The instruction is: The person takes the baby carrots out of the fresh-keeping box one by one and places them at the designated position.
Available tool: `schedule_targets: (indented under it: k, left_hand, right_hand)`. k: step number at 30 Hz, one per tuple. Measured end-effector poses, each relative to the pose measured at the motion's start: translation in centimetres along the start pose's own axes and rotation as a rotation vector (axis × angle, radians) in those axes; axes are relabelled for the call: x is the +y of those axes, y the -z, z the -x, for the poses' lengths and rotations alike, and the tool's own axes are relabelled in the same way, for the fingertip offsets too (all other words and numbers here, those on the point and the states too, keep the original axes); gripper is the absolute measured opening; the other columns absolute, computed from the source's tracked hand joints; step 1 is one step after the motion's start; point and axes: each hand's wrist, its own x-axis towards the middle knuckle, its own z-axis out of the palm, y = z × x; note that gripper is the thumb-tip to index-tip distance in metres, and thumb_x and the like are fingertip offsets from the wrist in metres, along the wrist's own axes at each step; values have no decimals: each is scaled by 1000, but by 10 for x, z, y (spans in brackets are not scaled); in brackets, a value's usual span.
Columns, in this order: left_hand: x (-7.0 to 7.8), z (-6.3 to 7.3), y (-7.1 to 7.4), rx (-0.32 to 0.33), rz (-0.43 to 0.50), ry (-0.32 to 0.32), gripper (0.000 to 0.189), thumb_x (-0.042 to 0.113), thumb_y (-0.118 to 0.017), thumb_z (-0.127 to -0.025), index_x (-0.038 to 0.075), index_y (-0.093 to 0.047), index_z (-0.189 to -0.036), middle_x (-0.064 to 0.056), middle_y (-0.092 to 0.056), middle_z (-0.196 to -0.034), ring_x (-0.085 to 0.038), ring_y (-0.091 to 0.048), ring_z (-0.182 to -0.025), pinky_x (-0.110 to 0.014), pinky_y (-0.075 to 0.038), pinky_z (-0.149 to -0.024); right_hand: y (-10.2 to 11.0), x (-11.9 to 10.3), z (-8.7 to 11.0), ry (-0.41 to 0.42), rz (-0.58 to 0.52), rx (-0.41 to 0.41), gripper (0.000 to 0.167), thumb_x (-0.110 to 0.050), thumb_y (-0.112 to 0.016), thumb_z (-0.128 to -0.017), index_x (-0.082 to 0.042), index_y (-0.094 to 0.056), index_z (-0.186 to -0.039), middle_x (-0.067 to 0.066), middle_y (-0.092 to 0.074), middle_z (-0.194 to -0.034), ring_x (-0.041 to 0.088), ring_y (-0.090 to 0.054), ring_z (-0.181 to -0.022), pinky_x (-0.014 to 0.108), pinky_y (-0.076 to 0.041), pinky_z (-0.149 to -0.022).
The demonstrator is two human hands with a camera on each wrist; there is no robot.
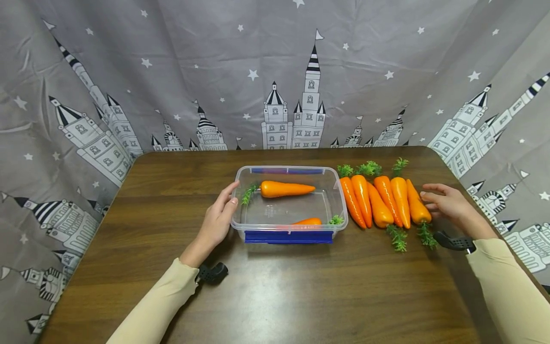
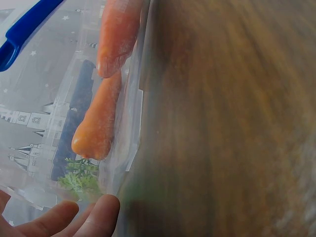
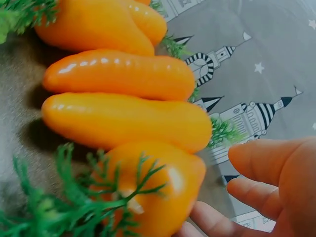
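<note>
A clear plastic container (image 1: pixel 289 227) with blue side latches stands on the table. One orange carrot (image 1: pixel 283 189) with green leaves lies across its back half, and another carrot (image 1: pixel 308 221) shows partly behind the front wall. My left hand (image 1: pixel 216 220) rests against the container's left end, fingers extended along it; the left wrist view shows fingertips (image 2: pixel 101 212) at the clear wall. To the right, my right hand (image 1: pixel 449 205) is beside the rightmost carrot (image 1: pixel 417 205), its fingers loosely bent. In the right wrist view, lower fingers reach the side of that carrot (image 3: pixel 180 180).
Several more carrots (image 1: pixel 384 200) lie side by side right of the container, leaves pointing alternately to the back and front. The brown wooden table (image 1: pixel 275 296) ends at a grey curtain (image 1: pixel 172 71) printed with castles. Black straps (image 1: pixel 212 273) sit on both wrists.
</note>
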Motion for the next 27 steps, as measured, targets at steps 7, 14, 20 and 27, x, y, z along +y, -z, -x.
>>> schedule_targets:
  k: [7, 14, 20, 27]
  left_hand:
    - [1, 0, 1, -11, 6, 5, 48, 24, -41, -109, 19, -41, -156, -24, -61, -138, -38, -58, -118, -56, -44, -102]
    - [0, 0, 1, -10, 6, 5, 48, 24, -41, -108, 19, -41, -156, -22, -59, -142, -39, -58, -120, -57, -44, -104]
    - [1, 0, 1, -13, 10, 11, 48, 24, -41, -108, 20, -41, -156, -23, -58, -143, -39, -57, -122, -58, -43, -105]
    - [0, 0, 1, 0, 2, 6, 48, 23, -42, -108, 20, -42, -156, -23, -59, -143, -39, -58, -121, -58, -43, -106]
  right_hand:
    - [3, -24, 3, 43, -1, 87, 69, -31, -47, -107, 13, -23, -154, -42, -50, -83, -9, -58, -78, 20, -56, -69]
    - [-6, -60, 3, 133, 108, 166, 63, -35, -55, -104, 6, -40, -149, -18, -64, -95, -9, -57, -76, 20, -56, -69]
    - [-22, -99, 4, 211, 248, 163, 56, -35, -56, -104, 1, -48, -146, 31, -61, -127, 12, -63, -87, 22, -53, -71]
    - [-47, -144, 6, 288, 294, 73, 52, -30, -57, -103, -2, -49, -147, 31, -60, -134, 40, -60, -114, 40, -54, -87]
